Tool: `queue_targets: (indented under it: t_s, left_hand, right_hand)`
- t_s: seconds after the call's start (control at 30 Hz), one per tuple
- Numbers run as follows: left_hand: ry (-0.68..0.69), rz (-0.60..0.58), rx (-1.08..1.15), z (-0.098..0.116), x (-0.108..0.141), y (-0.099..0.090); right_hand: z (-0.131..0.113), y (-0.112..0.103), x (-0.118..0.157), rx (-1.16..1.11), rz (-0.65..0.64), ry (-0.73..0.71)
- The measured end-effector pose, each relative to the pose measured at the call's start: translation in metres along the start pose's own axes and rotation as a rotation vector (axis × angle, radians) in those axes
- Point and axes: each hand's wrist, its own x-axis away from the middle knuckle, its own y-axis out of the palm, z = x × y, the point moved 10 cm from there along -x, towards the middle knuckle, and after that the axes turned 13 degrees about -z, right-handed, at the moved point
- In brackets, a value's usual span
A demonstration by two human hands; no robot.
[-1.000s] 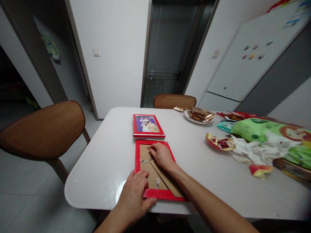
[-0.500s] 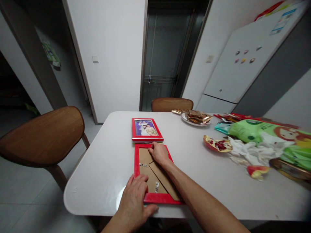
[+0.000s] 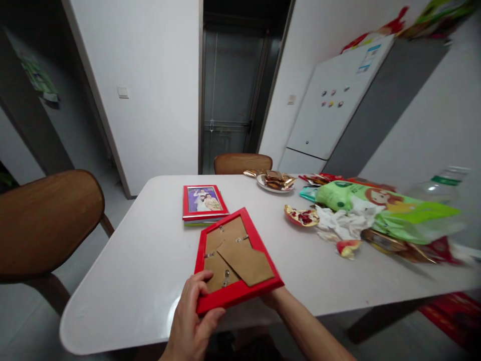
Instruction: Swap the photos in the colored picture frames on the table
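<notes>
Two hands hold the red frame (image 3: 255,233), back up and tilted, over the desk (image 3: 124,281): the left hand's (image 3: 193,311) fingers close on its near corner; the right's (image 3: 273,297) fingers are hidden beneath. A framed photo (image 3: 203,199) lies just beyond.

Single view, from the camera worn on my head. It looks forward and down, from above the near edge of the white table (image 3: 146,281), over my forearms, which enter at the bottom of the frame. My left hand (image 3: 191,306) and the red frame (image 3: 259,240) lie nearest, at lower centre. The tabletop crosses the lower half, its rounded corner at lower left; the doorway (image 3: 233,95) stands farther off at upper centre, the refrigerator (image 3: 319,105) at upper right. With one view only, no part of the scene is shared between views.
</notes>
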Motion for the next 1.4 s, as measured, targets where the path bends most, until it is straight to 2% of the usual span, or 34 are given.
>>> queue_targets:
  t_s: [0.07, 0.13, 0.23, 0.33, 0.4, 0.47, 0.6, 0.7, 0.83, 0.9, 1.0, 1.13, 1.23, 1.27, 1.33, 1.37, 1.4]
  left_hand:
    - [0.029, 0.017, 0.216, 0.004, -0.001, 0.012]
    - [0.05, 0.002, 0.394, 0.01, -0.006, 0.025]
    - [0.044, -0.035, 0.482, 0.025, -0.018, 0.035]
    - [0.057, -0.02, 0.469, 0.043, -0.034, 0.029]
    - [0.068, -0.027, 0.493, 0.049, -0.045, 0.028]
    - [0.058, -0.055, 0.543, 0.045, -0.056, 0.035]
    - [-0.05, -0.111, 0.576, 0.012, -0.072, 0.068]
    - [-0.128, -0.202, 0.403, -0.007, -0.081, 0.092]
    - [-0.115, -0.198, -0.031, -0.007, -0.091, 0.095]
    - [-0.086, -0.186, -0.2, -0.002, -0.095, 0.094]
    - [-0.081, -0.203, -0.321, 0.0, -0.098, 0.098]
    - [-0.117, -0.224, -0.357, -0.005, -0.097, 0.099]
    - [-0.089, -0.215, -0.291, -0.008, -0.094, 0.089]
    - [-0.088, -0.202, -0.27, -0.012, -0.094, 0.081]
    - [-0.143, -0.143, -0.165, -0.027, -0.094, 0.058]
    - [-0.194, -0.095, -0.065, -0.038, -0.094, 0.045]
    - [-0.248, -0.041, 0.056, -0.051, -0.094, 0.031]
  right_hand:
    - [0.012, 0.03, 0.004, -0.181, -0.109, 0.043]
    - [0.016, 0.042, 0.004, -0.333, -0.106, 0.057]
    - [0.006, 0.023, 0.004, -0.436, 0.043, -0.021]
    - [-0.013, -0.01, 0.002, -0.38, 0.094, -0.074]
    - [-0.022, -0.037, 0.0, -0.266, 0.112, -0.035]
    - [-0.03, -0.071, -0.002, -0.124, 0.185, 0.023]
    - [-0.045, -0.134, -0.011, 0.251, 0.278, 0.12]
    - [-0.054, -0.166, -0.022, 0.675, 0.299, 0.166]
    - [-0.063, -0.184, -0.032, 1.195, 0.356, 0.188]
    - [-0.063, -0.184, -0.037, 1.33, 0.371, 0.205]
    - [-0.062, -0.18, -0.044, 1.426, 0.371, 0.23]
    - [-0.062, -0.177, -0.048, 1.51, 0.356, 0.241]
    - [-0.065, -0.164, -0.05, 1.586, 0.339, 0.204]
    - [-0.068, -0.154, -0.051, 1.609, 0.343, 0.169]
    - [-0.075, -0.118, -0.057, 1.633, 0.327, 0.031]
    - [-0.079, -0.092, -0.06, 1.627, 0.308, -0.069]
    - [-0.08, -0.06, -0.065, 1.612, 0.232, -0.197]
